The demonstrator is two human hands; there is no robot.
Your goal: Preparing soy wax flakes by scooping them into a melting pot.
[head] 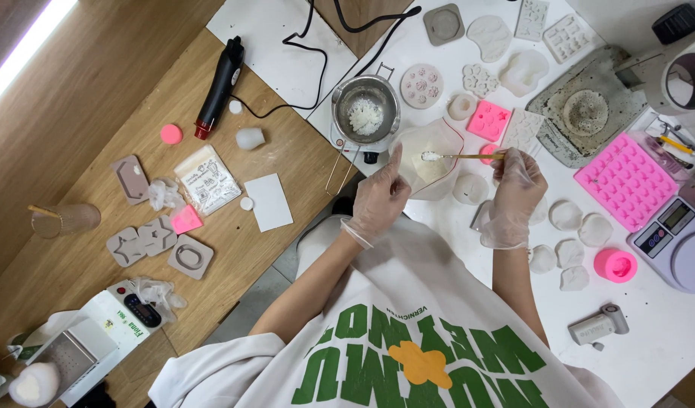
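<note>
While both gloved hands worked above the white table (pixel 650 355), the right hand (pixel 517 198) pinched the far end of a thin wooden stick (pixel 468 156), its tip loaded with a dab of white wax. The left hand (pixel 379 202) gripped the rim of a clear plastic bag (pixel 432 162), forefinger raised. Light and stiff, the stick seemed best held near its bare end; the bag looked limp and slippery. Beyond stood a metal melting pot (pixel 366 113) with wax flakes, then pale silicone moulds (pixel 489 34).
</note>
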